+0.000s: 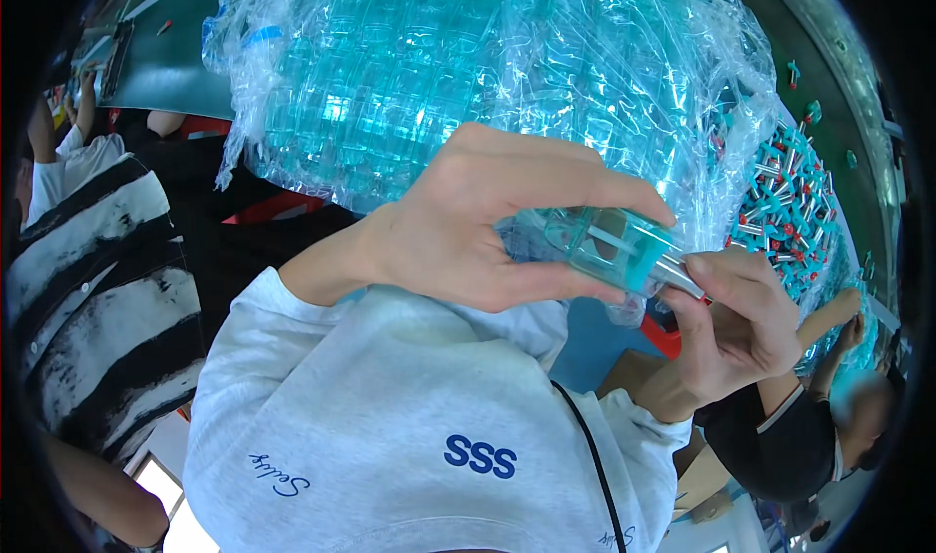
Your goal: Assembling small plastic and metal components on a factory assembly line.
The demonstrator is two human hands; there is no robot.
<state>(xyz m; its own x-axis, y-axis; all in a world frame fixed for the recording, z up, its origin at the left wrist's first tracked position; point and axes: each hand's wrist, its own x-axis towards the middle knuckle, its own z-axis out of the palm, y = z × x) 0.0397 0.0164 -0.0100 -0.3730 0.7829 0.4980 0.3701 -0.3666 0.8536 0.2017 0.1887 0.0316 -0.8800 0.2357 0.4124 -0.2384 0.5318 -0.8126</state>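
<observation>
My left hand (444,223) grips a clear teal plastic bottle (600,246) between thumb and fingers, its end turned toward my right hand. In my right hand (736,324), thumb and forefinger pinch a small silver tube piece (680,275), with a bit of red by the fingertips. The silver piece meets the teal end of the bottle; how far it goes in, I cannot tell. Just beyond my hands lies a large plastic-wrapped pack of clear teal bottles (400,75).
To the right is a heap of small silver, teal and red parts (785,212). A few loose ones lie on the dark green table surface (834,90). A person in a striped top (107,290) is close on my left; another in a dark shirt (780,446) is at right.
</observation>
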